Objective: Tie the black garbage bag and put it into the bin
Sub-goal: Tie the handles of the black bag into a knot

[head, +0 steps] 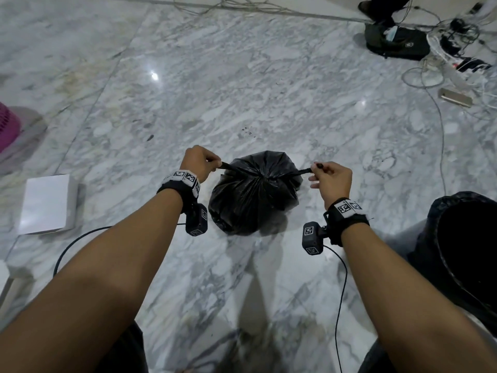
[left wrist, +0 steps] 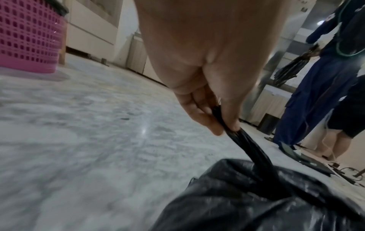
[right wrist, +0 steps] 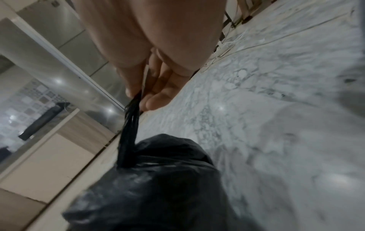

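A full black garbage bag (head: pixel 252 195) sits on the marble floor in the middle of the head view, its top gathered to a knot. Two twisted ends stretch sideways from the knot. My left hand (head: pixel 212 164) pinches the left end (left wrist: pixel 242 140) between thumb and fingers. My right hand (head: pixel 318 169) pinches the right end (right wrist: pixel 129 125) the same way. Both ends are pulled taut, away from each other. The bag's body (left wrist: pixel 256 200) fills the lower part of both wrist views. A bin lined with a black bag (head: pixel 462 254) stands at the right, beside my right forearm.
A white box (head: pixel 47 204) lies on the floor to the left. A pink slotted basket (left wrist: pixel 27 36) stands further left. Cables, a power strip and a dark backpack (head: pixel 395 41) clutter the far right. Another person's legs (left wrist: pixel 308 106) stand there.
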